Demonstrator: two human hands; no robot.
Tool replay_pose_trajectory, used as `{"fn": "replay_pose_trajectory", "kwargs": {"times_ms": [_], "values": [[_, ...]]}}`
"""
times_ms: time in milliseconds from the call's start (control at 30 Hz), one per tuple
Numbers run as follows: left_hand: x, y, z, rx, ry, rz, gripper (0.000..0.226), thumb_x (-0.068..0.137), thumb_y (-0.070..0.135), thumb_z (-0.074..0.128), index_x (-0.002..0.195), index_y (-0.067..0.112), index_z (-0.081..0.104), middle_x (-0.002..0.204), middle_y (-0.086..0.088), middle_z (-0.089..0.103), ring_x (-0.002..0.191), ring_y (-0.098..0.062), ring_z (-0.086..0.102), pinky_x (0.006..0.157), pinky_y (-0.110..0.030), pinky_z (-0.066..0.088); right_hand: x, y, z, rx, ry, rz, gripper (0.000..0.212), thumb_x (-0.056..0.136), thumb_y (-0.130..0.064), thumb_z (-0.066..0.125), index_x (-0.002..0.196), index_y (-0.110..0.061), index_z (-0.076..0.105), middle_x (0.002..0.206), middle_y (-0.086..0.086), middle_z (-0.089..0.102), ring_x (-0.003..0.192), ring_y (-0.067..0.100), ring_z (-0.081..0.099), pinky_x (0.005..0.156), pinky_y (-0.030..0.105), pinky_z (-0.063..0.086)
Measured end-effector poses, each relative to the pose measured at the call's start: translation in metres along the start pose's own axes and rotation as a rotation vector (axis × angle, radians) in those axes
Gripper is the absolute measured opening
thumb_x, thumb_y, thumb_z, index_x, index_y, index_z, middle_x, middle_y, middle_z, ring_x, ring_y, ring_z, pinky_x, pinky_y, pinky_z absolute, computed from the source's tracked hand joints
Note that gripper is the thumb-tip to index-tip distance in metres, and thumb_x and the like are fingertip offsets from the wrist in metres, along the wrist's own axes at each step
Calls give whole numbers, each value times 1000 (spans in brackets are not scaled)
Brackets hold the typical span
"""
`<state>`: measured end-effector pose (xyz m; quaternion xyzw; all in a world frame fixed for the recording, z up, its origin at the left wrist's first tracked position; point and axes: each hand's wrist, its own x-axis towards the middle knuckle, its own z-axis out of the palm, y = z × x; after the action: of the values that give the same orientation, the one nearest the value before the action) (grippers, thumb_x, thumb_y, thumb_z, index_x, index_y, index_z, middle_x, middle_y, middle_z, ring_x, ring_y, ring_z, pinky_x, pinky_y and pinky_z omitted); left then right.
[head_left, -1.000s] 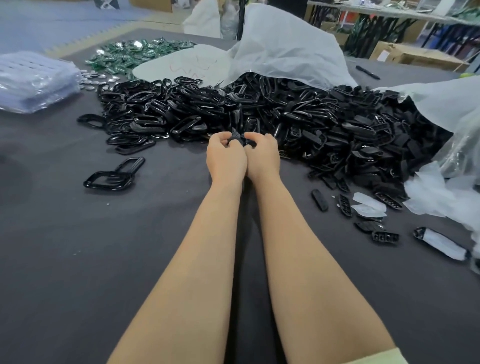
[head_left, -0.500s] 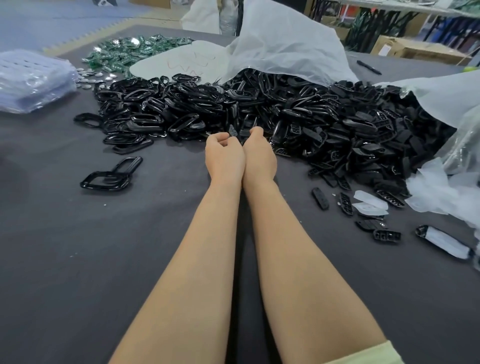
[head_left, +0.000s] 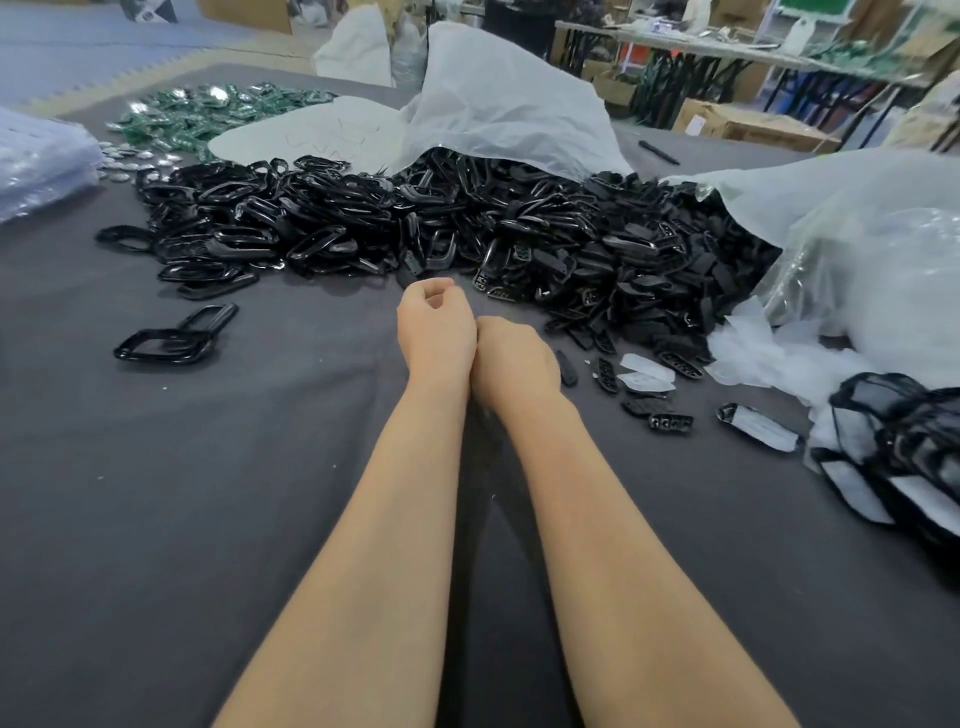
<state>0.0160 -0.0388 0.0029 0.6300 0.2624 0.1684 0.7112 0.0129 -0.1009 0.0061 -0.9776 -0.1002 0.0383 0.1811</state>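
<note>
My left hand (head_left: 436, 327) lies on the grey cloth table (head_left: 156, 519) with its fingers curled into a fist, and nothing shows inside it. Pressed against its side, my right hand (head_left: 514, 358) shows only its back; its fingers bend down out of sight. Just beyond both hands spreads a big heap of glossy black oval rings (head_left: 291, 228). It merges on the right into a heap of small matt black slotted pieces (head_left: 649, 260). Several loose slotted pieces (head_left: 670, 421) lie right of my right hand.
Two black frames (head_left: 166, 340) lie apart at the left. Green parts (head_left: 208, 111) and a clear plastic stack (head_left: 41, 166) sit far left. White bags (head_left: 509, 98) cover the heaps behind. A film-backed piece (head_left: 758, 426) and a bundle of them (head_left: 909, 441) lie at right.
Both hands have drawn back from the heap toward me, the right one more. The small black piece seen between the fingertips a second ago no longer shows.
</note>
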Motion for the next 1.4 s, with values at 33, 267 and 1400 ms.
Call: {"fn": "replay_pose_trajectory", "kwargs": {"times_ms": [33,267,1400], "values": [[-4,-1,1,-11,9,14,15,92,10,46,100,17,57,96,-8,61,84,-23,50,91,-47,49,-4,3,-2,-2,-8,6,13,89,-12,48,99,-14,56,110,12,64,101,31,59,68,31,37],[-26,-11,14,-28,43,119,16,92,8,45,100,18,55,97,4,56,96,-19,55,87,-32,45,-20,25,-6,-57,12,-86,7,91,-11,46,96,-10,51,104,11,64,93,32,58,66,33,37],[-23,-19,25,-327,-81,-150,25,102,36,37,95,18,54,104,1,61,88,-10,62,76,-30,52,-21,52,-1,114,199,-26,29,91,-29,59,116,-16,58,117,8,56,112,26,50,91,34,41]]}}
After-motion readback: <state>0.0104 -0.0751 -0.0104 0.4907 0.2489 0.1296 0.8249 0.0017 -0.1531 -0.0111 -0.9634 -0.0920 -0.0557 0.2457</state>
